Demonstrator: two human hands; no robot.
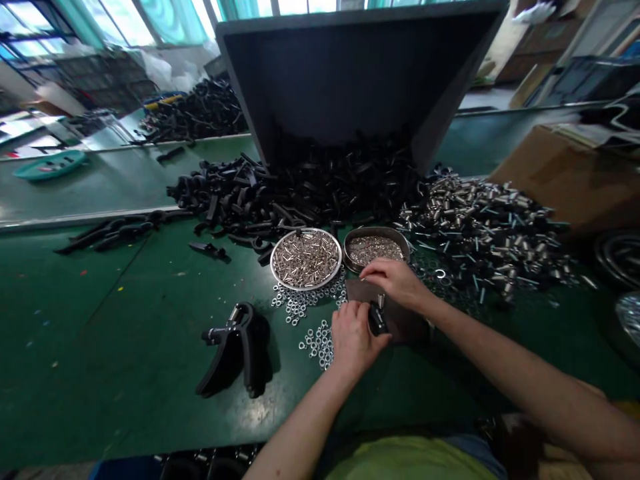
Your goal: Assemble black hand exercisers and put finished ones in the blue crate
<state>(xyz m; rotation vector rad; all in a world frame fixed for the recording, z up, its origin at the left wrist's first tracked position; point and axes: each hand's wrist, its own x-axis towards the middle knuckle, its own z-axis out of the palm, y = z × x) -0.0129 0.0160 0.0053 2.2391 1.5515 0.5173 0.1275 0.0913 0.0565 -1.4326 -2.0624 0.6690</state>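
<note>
My left hand [355, 337] is closed round a black plastic part [378, 320], its fingers hiding most of it. A small metal spring or screw [381, 301] stands up at the part's top end. Beneath both lies a dark flat plate [400, 319]. Just above the plate, my right hand [395, 281] holds its thumb and fingertips pinched together, near the oval tin [351, 266] of small metal pieces. Whatever is in the pinch is too small to name. To the left stands an assembled black hand grip [245, 343] with metal fittings at its top.
A white bowl [272, 261] holds short metal pins, with loose nuts [320, 341] scattered nearby. Black handles [235, 200] are heaped before a large tipped bin [360, 73]. Metal-capped parts [490, 233] pile up at right, by a cardboard box [570, 173]. Several handles [115, 230] lie at left.
</note>
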